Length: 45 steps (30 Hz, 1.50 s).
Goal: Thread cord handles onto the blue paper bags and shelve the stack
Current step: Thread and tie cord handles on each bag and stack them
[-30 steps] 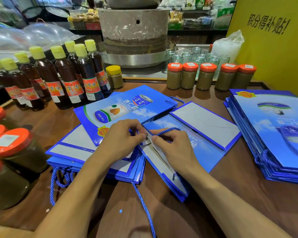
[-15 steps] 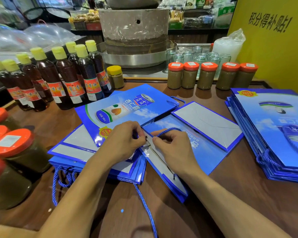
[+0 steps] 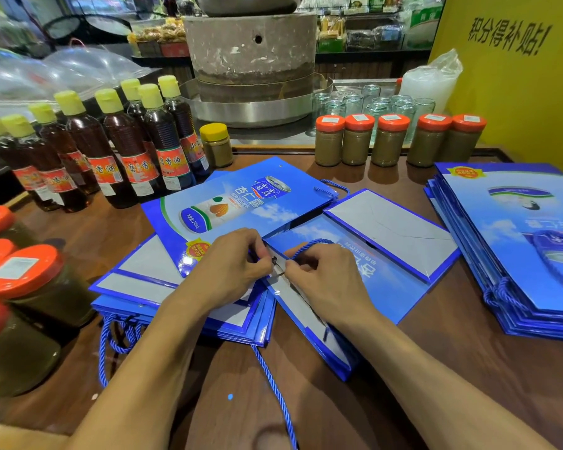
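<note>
A flat blue paper bag [image 3: 387,274] lies in the middle of the wooden table [image 3: 468,368], its mouth edge toward me. My left hand [image 3: 231,271] pinches that top edge at a punched hole. My right hand [image 3: 325,280] pinches a blue cord [image 3: 309,246] that loops up behind its fingers. Another length of blue cord [image 3: 273,384] trails from under the bag toward me. A pile of flat bags [image 3: 150,287] lies under my left hand, and a bag with a printed can [image 3: 238,203] rests on top behind it.
A tall stack of blue bags with cords [image 3: 517,241] sits at the right. Dark oil bottles with yellow caps [image 3: 111,151] line the back left. Orange-lidded jars [image 3: 394,141] stand at the back, larger ones [image 3: 23,287] at the left edge. A stone mill [image 3: 251,63] rises behind.
Both hands stay at the bag's top edge; the fingers have shifted slightly around the hole and cord end. The bags have not moved.
</note>
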Motion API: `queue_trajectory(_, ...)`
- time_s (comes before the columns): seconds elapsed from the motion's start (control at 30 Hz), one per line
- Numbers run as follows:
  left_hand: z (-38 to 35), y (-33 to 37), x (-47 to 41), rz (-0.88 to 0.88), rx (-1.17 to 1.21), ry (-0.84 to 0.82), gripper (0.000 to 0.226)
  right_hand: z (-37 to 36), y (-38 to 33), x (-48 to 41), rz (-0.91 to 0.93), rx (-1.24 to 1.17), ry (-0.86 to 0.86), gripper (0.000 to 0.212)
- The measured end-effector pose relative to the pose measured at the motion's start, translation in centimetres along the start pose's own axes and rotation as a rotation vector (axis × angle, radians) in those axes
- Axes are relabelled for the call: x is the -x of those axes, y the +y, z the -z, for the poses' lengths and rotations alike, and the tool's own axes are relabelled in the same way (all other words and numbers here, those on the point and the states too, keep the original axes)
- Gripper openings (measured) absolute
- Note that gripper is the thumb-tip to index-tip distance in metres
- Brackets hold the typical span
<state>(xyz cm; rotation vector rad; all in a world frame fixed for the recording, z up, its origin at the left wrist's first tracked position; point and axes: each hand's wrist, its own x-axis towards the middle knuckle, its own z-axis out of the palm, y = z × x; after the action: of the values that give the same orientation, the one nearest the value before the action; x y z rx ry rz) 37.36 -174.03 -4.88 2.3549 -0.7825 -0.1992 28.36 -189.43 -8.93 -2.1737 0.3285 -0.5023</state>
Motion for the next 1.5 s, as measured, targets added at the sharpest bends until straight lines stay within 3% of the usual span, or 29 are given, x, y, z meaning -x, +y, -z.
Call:
queue_trajectory(0.2,0.3,-0.2,0.1,0.001,0.003,-0.056,0.011,0.3,0.3,-0.2,-0.033,-0.090,-0.002,0.019)
queue_trajectory(0.3,0.4,-0.3,-0.1,0.002,0.078,-0.035,0.011,0.4,0.3,-0.2,-0.045,-0.188,-0.028,0.020)
queue_trajectory(0.43,-0.1,-0.4,-0.4,0.051,0.106,0.068,0.013,0.6,0.1,-0.2,-0.138,-0.435,0.001,0.025)
queue_trajectory(0.7,-0.7,0.0,-0.4,0.087,0.091,0.249,0.017,1.2,-0.4,0.1,-0.096,-0.475,0.056,0.026)
queue_trajectory(0.9,-0.3,-0.2,-0.5,0.129,0.179,0.203,0.017,2.5,-1.2,-0.1,-0.128,-0.270,0.089,0.031)
queue_trajectory(1.03,-0.4,-0.1,-0.5,0.152,0.166,0.218,0.016,5.1,-1.4,-0.7,-0.276,-0.363,-0.071,0.044)
queue_trajectory(1.1,-0.5,0.0,-0.5,0.179,0.182,0.222,0.013,6.0,-1.0,-0.9,-0.314,-0.341,-0.036,0.048)
queue_trajectory(1.2,-0.5,0.1,-0.4,0.230,0.269,0.270,0.016,6.0,0.9,-1.5,-0.174,0.006,0.122,0.031)
queue_trajectory(1.27,-0.8,0.2,-0.3,0.238,0.301,0.302,0.028,5.5,2.3,-1.6,-0.131,0.297,-0.036,0.046)
queue_trajectory(1.33,-1.2,0.4,-0.2,0.205,0.214,0.313,0.039,5.0,3.0,-1.7,-0.110,0.392,-0.117,0.030)
queue_trajectory(1.37,-1.5,0.4,-0.2,0.181,0.171,0.315,0.042,4.9,3.1,-1.7,-0.095,0.378,-0.112,0.020)
queue_trajectory(1.43,-1.8,0.3,-0.3,0.165,0.136,0.322,0.050,4.7,3.3,-1.7,-0.080,0.238,-0.099,0.020)
queue_trajectory(1.5,-1.7,-0.2,-0.5,0.159,0.122,0.337,0.055,5.0,2.6,-1.8,-0.119,-0.117,-0.081,0.019)
